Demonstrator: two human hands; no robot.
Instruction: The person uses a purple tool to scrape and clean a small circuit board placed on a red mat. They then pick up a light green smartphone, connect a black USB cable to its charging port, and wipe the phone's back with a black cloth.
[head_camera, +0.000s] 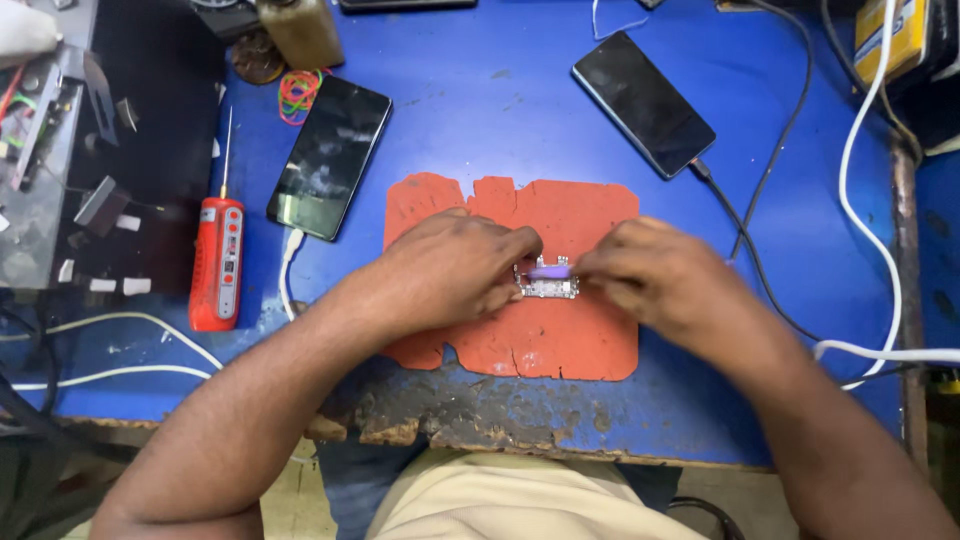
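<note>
Blue-painted and badly chipped along its lower edge, the workbench (480, 90) fills most of the frame. At centre frame lies an orange work mat (560, 345) with notched edges, and both of your hands rest over it. Your left hand (450, 270) sits at centre, just left of the middle, with its fingers curled down and pressed against the left end of a small metal circuit board (548, 288) that lies on the mat. Your right hand (655, 275) sits just right of centre, its fingertips pinched together on a small purple tool (550, 270) held across the top of the board. At upper centre-left, a dark smartphone (330, 155) lies tilted with its screen up, just beside the mat's upper left corner. A second dark smartphone (643, 103) lies at upper right with a black cable (745, 235) plugged into its lower end. A red electric screwdriver (218, 262) lies at left, its thin bit pointing toward the top of the frame. A white cable (868, 225) runs down the right side. Coloured rubber bands (297, 95) lie at upper left, near a brown bottle (300, 32).
</note>
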